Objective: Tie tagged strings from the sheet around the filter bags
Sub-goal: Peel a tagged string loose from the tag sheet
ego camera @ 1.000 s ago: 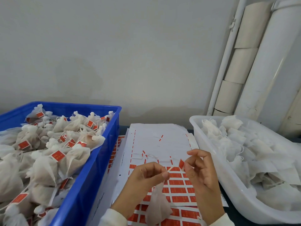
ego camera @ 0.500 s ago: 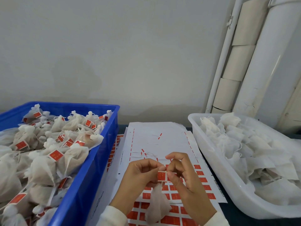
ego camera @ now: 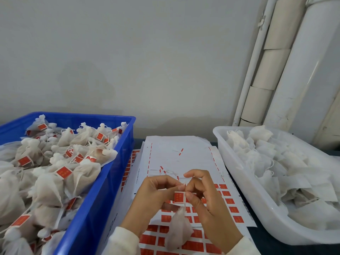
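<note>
1. A filter bag (ego camera: 177, 230) hangs over the near middle of the tag sheet (ego camera: 184, 157), its gathered neck just below both hands.
2. A red tag (ego camera: 179, 197) on a thin string sits between the two hands, just above the bag's neck.
3. The left hand (ego camera: 156, 197) has its fingers curled in, fingertips pinching at the tag and string.
4. The right hand (ego camera: 204, 201) is curled too, thumb and fingers pinching the string beside the tag, forefinger arched above.
5. The sheet lies in the table's middle, red tags left only in its near rows.
6. A blue crate (ego camera: 103, 190) of tied, tagged bags stands at the table's left edge.
7. A white tub (ego camera: 244, 183) of untied bags stands at the right edge.
</note>
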The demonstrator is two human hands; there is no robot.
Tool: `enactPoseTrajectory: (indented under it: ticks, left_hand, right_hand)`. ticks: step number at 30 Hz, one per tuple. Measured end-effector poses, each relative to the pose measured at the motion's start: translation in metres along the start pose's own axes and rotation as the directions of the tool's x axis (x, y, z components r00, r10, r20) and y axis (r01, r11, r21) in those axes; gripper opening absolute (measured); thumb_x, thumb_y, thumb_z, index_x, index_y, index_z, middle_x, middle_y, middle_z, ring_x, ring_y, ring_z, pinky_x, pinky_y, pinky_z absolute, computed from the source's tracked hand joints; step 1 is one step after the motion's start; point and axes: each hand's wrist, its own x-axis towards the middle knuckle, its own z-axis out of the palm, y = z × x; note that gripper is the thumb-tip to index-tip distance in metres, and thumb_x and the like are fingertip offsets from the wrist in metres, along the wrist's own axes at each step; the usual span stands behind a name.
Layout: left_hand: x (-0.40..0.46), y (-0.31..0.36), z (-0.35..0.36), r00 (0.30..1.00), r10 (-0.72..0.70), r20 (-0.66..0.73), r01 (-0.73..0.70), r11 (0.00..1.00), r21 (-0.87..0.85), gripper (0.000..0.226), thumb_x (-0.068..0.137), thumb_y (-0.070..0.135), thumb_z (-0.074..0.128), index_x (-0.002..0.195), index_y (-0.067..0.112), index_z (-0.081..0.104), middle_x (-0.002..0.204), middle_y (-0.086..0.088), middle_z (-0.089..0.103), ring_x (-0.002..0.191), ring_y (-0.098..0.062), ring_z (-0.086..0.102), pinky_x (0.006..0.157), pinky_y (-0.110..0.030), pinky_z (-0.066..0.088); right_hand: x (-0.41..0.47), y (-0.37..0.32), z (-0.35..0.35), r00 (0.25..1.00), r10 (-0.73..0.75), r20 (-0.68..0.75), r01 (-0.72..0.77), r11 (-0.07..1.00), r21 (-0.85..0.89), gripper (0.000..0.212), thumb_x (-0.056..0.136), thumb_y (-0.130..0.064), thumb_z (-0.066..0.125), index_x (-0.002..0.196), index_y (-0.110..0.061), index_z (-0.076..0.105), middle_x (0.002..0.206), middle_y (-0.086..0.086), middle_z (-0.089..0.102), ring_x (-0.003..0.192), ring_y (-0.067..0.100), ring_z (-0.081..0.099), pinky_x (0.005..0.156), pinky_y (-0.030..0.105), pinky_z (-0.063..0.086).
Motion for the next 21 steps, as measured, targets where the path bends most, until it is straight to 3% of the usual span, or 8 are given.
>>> enactPoseTrajectory:
  ticks: [4,11,21]
  left_hand:
    - [-0.0010,0.0013,-0.0006,1.000,-0.021,0.007,0.021,1.000,-0.020,0.009,0.078,0.010,0.067,0.074,0.015,0.071,0.076,-0.006,0.071,0.068,-0.020,0.069,0.058,-0.026,0.057]
    - [-0.0014,0.0018,0.0001,1.000,-0.013,-0.001,0.013,1.000,-0.010,0.008,0.077,0.012,0.067,0.073,0.017,0.071,0.073,-0.003,0.072,0.066,-0.018,0.069,0.058,-0.025,0.056]
    - [-0.0014,0.0029,0.0003,1.000,-0.011,0.008,0.011,1.000,-0.007,0.005,0.077,0.011,0.067,0.075,0.014,0.070,0.070,-0.003,0.071,0.063,-0.017,0.069,0.058,-0.024,0.056]
  right_hand:
    - [0.0005,0.0000,-0.0008,1.000,-0.014,-0.011,0.013,0.999,-0.029,0.020,0.093,-0.017,0.050,0.109,-0.027,0.045,0.081,-0.024,0.059,0.089,-0.001,0.060,0.083,0.007,0.043]
    - [0.0016,-0.0010,-0.0016,0.999,-0.031,-0.028,0.030,0.999,-0.040,0.019,0.089,-0.028,0.047,0.108,-0.027,0.045,0.080,-0.022,0.058,0.085,0.001,0.060,0.081,0.009,0.044]
    - [0.0019,0.0000,-0.0008,1.000,-0.020,-0.021,0.019,0.996,-0.083,0.024,0.092,-0.015,0.053,0.107,-0.031,0.044,0.080,-0.026,0.058,0.088,0.001,0.061,0.081,0.006,0.044]
